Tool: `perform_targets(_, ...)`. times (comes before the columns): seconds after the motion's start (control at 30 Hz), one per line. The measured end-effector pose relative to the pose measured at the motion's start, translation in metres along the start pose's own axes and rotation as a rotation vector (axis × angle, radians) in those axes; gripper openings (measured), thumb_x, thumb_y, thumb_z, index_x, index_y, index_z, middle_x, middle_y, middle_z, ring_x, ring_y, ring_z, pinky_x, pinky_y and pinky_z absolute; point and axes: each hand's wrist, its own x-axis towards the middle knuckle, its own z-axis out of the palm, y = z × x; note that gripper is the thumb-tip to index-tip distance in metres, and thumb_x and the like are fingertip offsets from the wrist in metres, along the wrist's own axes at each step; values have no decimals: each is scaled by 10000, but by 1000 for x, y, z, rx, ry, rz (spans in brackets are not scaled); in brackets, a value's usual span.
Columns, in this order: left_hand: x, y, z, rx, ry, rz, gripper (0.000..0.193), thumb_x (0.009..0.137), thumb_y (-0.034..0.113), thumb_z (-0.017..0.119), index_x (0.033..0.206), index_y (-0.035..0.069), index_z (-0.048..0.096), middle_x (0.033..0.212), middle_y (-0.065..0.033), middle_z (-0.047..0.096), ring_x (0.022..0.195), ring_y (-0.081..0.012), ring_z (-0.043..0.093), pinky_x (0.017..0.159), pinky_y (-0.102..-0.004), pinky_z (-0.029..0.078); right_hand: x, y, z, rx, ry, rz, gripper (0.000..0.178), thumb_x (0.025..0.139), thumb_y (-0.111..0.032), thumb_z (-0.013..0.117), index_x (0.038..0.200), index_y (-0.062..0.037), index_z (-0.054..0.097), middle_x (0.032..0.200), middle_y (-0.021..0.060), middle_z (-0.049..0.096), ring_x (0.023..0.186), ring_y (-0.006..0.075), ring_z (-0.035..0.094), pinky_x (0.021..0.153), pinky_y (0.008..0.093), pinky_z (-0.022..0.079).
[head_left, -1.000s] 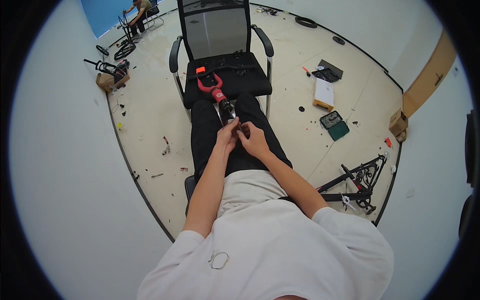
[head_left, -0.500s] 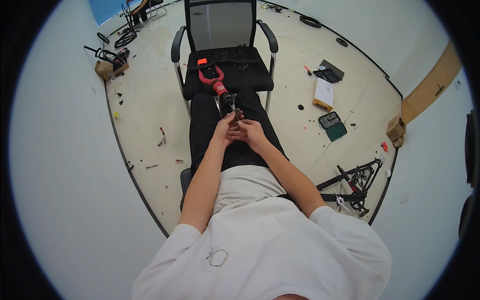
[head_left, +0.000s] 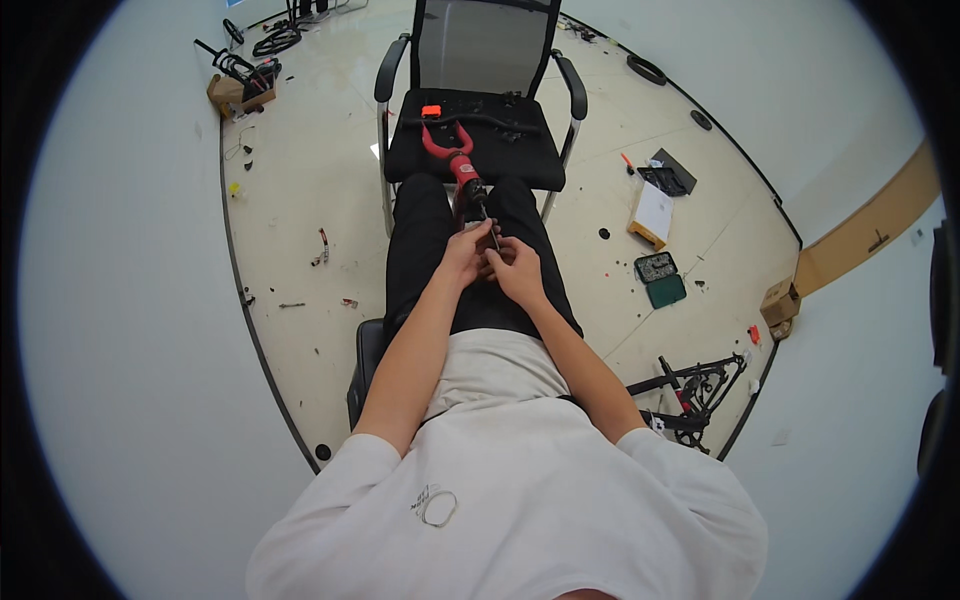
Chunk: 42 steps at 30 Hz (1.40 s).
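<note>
Over my lap both hands meet at the near end of a red and black forked bicycle part [head_left: 463, 168], whose U-shaped red end rests on the chair seat. My left hand [head_left: 466, 252] has its fingers closed around a thin, dark, rod-like piece [head_left: 493, 236] that points towards the black end of the part. My right hand [head_left: 518, 271] pinches the lower end of that piece, close beside the left fingers. Whether the rod is a tool or a fitting is too small to tell, and the fingertips partly hide it.
A black mesh chair [head_left: 480, 150] stands ahead, bearing a dark handlebar [head_left: 487, 119], an orange object [head_left: 431, 111] and small parts. On the floor at right lie an open green case [head_left: 664, 290], a white-and-yellow box [head_left: 652, 216] and a black bicycle frame [head_left: 690, 395]. A cardboard box [head_left: 228, 92] stands far left.
The view has shifted, so the chair and floor items sit further right or lower. My hands remain together at the part's near end, with the rod now more visible between them.
</note>
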Motion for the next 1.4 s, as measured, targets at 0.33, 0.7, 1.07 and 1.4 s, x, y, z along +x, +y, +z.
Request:
perform_targets(0.33,-4,0,3,-20,-3,86,160,883,151,603,989,32,616,875,-55,632,831,-173,612,808,-325,490,-2,0,-11,-545,200,-459,173,758,-20,595,927,13,599,821,156,663,718,261,668,645,330,522)
perform_targets(0.7,2,-4,-3,23,30,94,190,903,189,579,1014,40,618,900,-46,642,826,-155,611,756,-295,491,-8,-7,-17,63,57,-6,171,845,-90,603,940,51,592,767,115,658,632,144,644,553,243,507)
perform_targets(1.07,0,-10,-2,122,114,94,192,895,216,594,1003,62,630,912,-42,653,812,-161,616,690,-308,481,-4,-5,-12,11,-40,41,222,875,-136,582,944,73,616,724,107,660,573,151,641,507,248,503)
perform_targets(1.4,-4,-7,2,96,135,97,186,900,207,587,1002,56,622,911,-49,652,828,-160,610,725,-310,467,4,4,-11,-6,-70,73,214,878,-116,566,962,76,611,701,111,654,551,157,635,490,253,500)
